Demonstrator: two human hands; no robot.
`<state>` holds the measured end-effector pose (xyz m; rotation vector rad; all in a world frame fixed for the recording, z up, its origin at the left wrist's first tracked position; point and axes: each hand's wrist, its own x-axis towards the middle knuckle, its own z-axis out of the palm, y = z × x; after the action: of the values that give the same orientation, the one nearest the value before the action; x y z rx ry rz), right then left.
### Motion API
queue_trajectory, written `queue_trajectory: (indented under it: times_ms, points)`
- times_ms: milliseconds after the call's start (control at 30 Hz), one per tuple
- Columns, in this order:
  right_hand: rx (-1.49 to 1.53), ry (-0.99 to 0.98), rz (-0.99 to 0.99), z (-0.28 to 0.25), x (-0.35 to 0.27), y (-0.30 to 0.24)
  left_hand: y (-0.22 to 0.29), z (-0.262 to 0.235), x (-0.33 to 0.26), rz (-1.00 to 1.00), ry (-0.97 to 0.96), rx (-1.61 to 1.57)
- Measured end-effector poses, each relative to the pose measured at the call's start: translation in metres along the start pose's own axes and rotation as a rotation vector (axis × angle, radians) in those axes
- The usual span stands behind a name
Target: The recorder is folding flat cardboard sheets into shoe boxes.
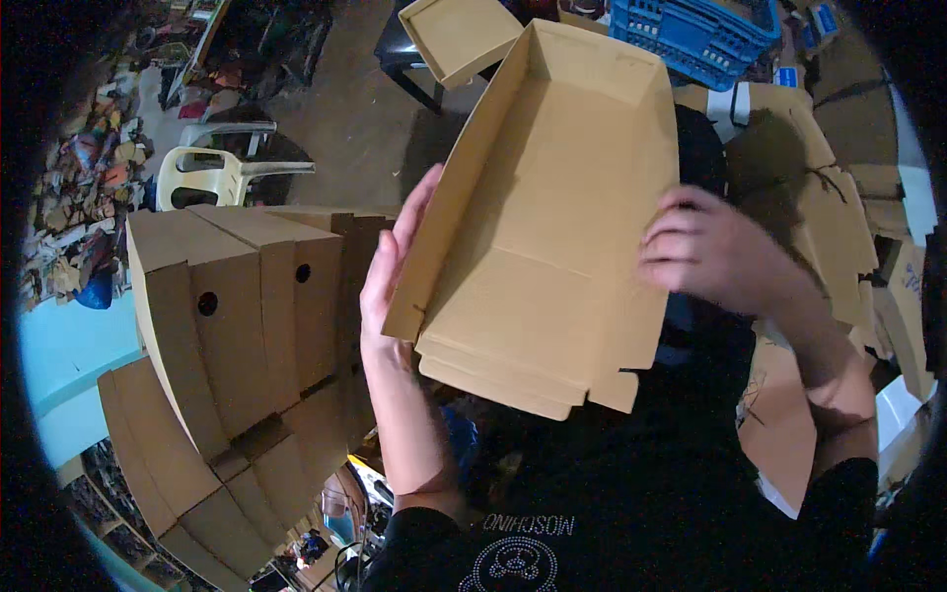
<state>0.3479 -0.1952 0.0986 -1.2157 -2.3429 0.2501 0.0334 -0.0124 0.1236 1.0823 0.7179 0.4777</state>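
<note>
A brown cardboard box (552, 197), partly folded, is held up tilted in front of my body. Its far end and left wall stand up, while the near end lies open with creased flaps and tabs (503, 380) hanging out. My left hand (390, 266) supports the outside of the left wall, its fingers stretched along the cardboard and partly hidden behind it. On the opposite side, my right hand (705, 247) curls its fingers over the right wall's edge, slightly blurred by motion.
Stacked cardboard boxes (237, 326) with round holes stand at the left. Beyond them are a cream plastic chair (202, 178) and littered scraps (99, 187). A shallow cardboard tray (464, 35) rests on a dark stool, beside a blue crate (695, 39). Flat cardboard pieces (829, 217) lie at the right.
</note>
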Motion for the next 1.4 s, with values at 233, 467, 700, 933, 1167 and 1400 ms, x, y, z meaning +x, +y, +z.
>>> queue_trajectory:
  times_ms: [233,467,700,933,1167,1400]
  points:
    - [-0.136,-0.069,0.047,-0.087,0.020,-0.002,-0.001,0.018,-0.003,0.139,0.149,-0.077]
    - [-0.240,0.083,0.296,-0.073,-0.029,0.003,-0.058,0.030,0.015,0.270,0.027,-0.096]
    - [0.284,0.370,0.516,0.005,-0.048,0.007,-0.065,0.018,0.025,0.143,0.037,0.038]
    - [0.212,0.401,0.522,0.026,-0.015,0.001,-0.061,0.002,0.013,0.158,0.427,0.286]
    - [0.188,0.386,0.539,0.022,-0.023,0.003,-0.054,0.006,0.015,0.125,0.395,0.214]
    - [0.490,0.737,0.932,0.027,-0.033,-0.017,-0.051,0.021,0.019,0.112,0.396,0.272]
